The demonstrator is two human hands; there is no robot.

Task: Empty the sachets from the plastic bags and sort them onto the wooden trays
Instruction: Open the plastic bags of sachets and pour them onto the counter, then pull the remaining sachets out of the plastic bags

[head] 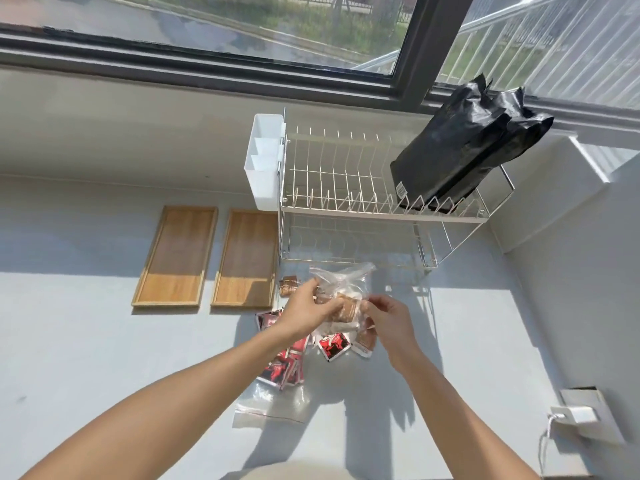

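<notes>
We grip clear plastic bag (pixel 341 285) of brown sachets (pixel 347 308) with left hand (pixel 306 308) and right hand (pixel 389 315); 2 wooden trays (pixel 175 256) bare.

Hidden, cropped and unreadable parts

The left hand (pixel 304 311) covers part of the red-and-black foil sachets (pixel 282 367), whose print is too blurred to read. The crumpled clear plastic bag (pixel 341 284) veils the brown sachets (pixel 346 308) inside, so their count is unclear. Both forearms run off the bottom edge. The small white label on the black foil pouches (pixel 464 147) is illegible.
</notes>
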